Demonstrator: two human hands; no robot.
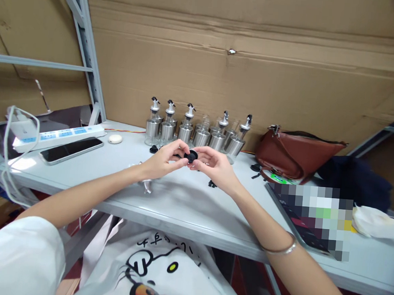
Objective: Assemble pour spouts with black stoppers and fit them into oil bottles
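Between my two hands, above the middle of the table, is a small round black stopper point(192, 156). My left hand point(168, 160) pinches it from the left side with thumb and fingers. From the right, my right hand point(215, 167) grips its other edge. Behind my hands stand several glass bottles with metal sleeves point(202, 134), some topped with silver and black pourer spouts point(190, 110). Another black stopper point(153, 149) lies left of my fingers. Silvery spout parts point(147, 185) lie below my left wrist, and small black pieces point(212, 183) rest under my right hand.
At the left are a phone point(72, 150), a white power strip point(61, 137) with a cable, and a round white case point(115, 139). A brown leather bag point(295, 153) and a partly blurred-out tablet-like object point(297, 214) lie at the right. Cardboard point(176, 64) walls the back.
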